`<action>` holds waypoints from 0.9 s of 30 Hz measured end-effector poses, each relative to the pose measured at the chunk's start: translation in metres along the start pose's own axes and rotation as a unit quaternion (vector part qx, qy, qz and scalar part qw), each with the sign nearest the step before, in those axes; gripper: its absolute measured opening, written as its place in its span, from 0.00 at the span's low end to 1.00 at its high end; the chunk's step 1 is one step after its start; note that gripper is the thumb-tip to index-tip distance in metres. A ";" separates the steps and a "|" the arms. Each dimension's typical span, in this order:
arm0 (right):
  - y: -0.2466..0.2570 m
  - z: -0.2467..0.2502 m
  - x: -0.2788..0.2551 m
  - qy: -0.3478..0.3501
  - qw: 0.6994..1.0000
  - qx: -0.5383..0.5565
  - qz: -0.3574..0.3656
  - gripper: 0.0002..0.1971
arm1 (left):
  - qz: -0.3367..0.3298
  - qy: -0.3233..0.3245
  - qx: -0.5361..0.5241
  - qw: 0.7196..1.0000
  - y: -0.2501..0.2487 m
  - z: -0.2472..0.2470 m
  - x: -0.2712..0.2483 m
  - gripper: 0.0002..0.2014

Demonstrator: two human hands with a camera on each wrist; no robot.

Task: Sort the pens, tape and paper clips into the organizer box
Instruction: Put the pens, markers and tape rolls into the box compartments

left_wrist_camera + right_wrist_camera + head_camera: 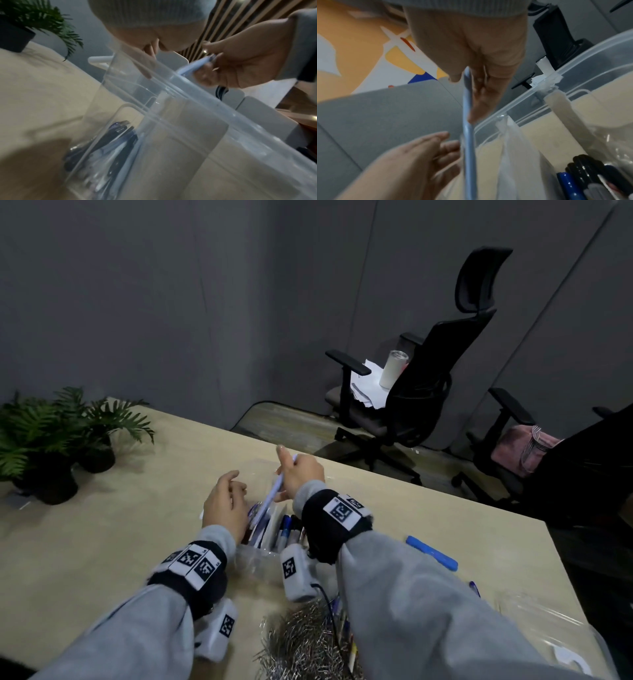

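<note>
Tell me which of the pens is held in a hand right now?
The light blue pen, which the right hand pinches above the clear box. The other pens lie inside the box, and a darker blue one lies loose on the table.

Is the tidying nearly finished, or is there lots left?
About halfway, I think. Done: several pens lie in the box. In hand: the right hand holds a light blue pen over it; the left hand is open beside it. Left: the paper clips and a blue marker remain on the table.
</note>
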State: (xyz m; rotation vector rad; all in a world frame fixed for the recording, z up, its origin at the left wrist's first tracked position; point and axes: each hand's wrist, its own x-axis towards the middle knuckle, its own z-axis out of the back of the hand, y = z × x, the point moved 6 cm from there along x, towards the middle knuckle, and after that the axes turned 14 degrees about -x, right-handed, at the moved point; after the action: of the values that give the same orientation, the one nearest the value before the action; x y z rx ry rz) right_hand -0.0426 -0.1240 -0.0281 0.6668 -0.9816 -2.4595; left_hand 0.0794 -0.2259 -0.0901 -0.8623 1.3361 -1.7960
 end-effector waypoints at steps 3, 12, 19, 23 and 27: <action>-0.006 -0.013 0.005 0.044 0.982 -0.185 -0.005 0.29 | -0.019 -0.017 0.012 1.000 -0.005 0.001 -0.003 0.15; -0.119 0.097 -0.012 -0.156 0.984 -0.010 -0.084 0.15 | -0.043 0.087 0.208 0.973 -0.012 -0.016 -0.019 0.16; -0.287 0.145 -0.097 -0.166 0.934 -0.134 -0.288 0.09 | -0.045 0.084 0.215 0.972 -0.018 -0.016 -0.024 0.15; -0.337 0.121 -0.139 -0.050 0.902 -0.246 -0.350 0.11 | -0.048 0.095 0.260 0.960 -0.018 -0.017 -0.025 0.14; -0.351 0.096 -0.155 -0.065 0.908 -0.247 -0.332 0.18 | -0.047 0.105 0.282 0.953 -0.015 -0.019 -0.024 0.12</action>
State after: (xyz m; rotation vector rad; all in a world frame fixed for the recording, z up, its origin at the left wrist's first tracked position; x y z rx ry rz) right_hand -0.0392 0.2428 -0.1761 0.7451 -0.1181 -3.1968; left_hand 0.0735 -0.1935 -0.0823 -0.4340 0.8287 -2.2322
